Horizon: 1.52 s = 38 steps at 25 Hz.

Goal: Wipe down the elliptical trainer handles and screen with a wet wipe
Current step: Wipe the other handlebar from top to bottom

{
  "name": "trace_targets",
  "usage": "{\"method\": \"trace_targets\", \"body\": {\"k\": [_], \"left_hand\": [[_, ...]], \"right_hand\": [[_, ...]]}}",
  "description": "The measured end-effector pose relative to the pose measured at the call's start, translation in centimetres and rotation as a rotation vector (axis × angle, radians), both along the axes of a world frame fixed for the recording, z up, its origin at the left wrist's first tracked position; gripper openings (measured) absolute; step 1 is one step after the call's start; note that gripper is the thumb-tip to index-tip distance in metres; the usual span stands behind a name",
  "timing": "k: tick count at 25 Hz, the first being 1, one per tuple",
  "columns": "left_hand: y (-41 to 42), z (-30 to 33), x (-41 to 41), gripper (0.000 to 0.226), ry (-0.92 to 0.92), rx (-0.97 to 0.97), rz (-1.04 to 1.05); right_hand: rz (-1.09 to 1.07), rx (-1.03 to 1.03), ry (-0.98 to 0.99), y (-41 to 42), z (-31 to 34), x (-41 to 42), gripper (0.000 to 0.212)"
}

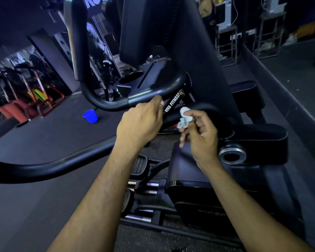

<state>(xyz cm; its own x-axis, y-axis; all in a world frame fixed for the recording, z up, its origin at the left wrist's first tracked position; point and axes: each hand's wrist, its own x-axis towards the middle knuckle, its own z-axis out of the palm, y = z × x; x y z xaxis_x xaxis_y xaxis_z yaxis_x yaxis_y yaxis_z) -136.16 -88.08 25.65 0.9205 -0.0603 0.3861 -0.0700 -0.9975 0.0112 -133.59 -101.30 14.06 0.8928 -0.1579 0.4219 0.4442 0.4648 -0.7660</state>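
Wet wipe [184, 117] bunched in right hand [201, 137], left hand [141, 122] loosely curled, gripping nothing

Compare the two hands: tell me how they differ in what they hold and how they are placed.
The right hand pinches a crumpled white wet wipe in its fingertips; the left hand holds no wipe. The left hand reaches up with its fingers at the underside of the black curved handle bar; the right hand sits lower and is not on that bar. The left hand shows its back, fingers curled away. Both are bare and work close together beside the VIVA FITNESS label.
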Motion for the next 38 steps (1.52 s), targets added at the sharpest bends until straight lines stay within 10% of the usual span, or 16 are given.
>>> {"method": "trace_targets", "body": {"k": [18,25,29,32,38], "left_hand": [[0.0,-0.3,-0.8,0.032,-0.032,0.014,-0.029],[0.0,-0.4,-1.0,0.033,-0.050,-0.018,-0.040],[0.0,-0.4,-1.2,0.032,-0.040,-0.018,-0.030],[0.1,-0.6,-1.2,0.032,-0.052,-0.051,-0.050],[0.1,-0.7,-1.2,0.033,-0.065,-0.069,-0.059]], "right_hand": [[-0.314,0.078,0.469,-5.9,-4.2,0.8,0.022],[-0.463,-0.615,0.156,-12.4,-2.2,4.8,0.014],[0.056,-0.910,0.151,-13.1,0.9,10.1,0.018],[0.467,-0.754,0.365,-13.5,1.1,10.7,0.021],[0.665,-0.701,0.314,-11.2,0.9,9.8,0.076]]}}
